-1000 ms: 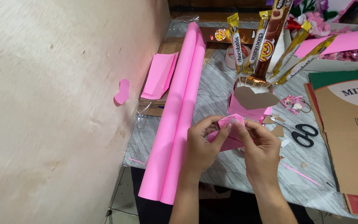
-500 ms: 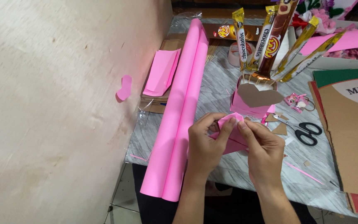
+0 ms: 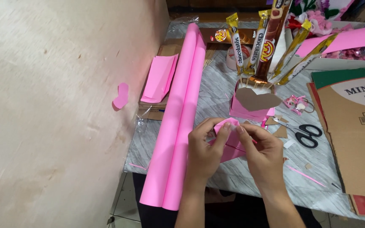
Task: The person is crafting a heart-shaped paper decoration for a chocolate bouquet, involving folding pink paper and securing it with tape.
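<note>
Both hands hold a small folded piece of pink paper (image 3: 228, 126) just above the marbled table (image 3: 216, 95). My left hand (image 3: 205, 152) pinches its left side with thumb and fingers. My right hand (image 3: 263, 154) pinches its right edge at the fingertips. A larger pink sheet (image 3: 231, 151) lies under my hands. Just beyond stands a pink box (image 3: 250, 113) with a brown cardboard heart (image 3: 256, 100) on its front and several snack sticks (image 3: 265, 40) rising from it.
A long roll of pink paper (image 3: 181, 120) lies along the table's left side beside the beige wall. Black scissors (image 3: 303, 133) and cardboard scraps lie to the right. A flat cardboard carton (image 3: 355, 139) covers the right edge. A folded pink sheet (image 3: 159, 80) sits far left.
My fingers have worked the small pink piece, shifting their pinch a little. The camera view has drifted slightly; the other things have stayed put.
</note>
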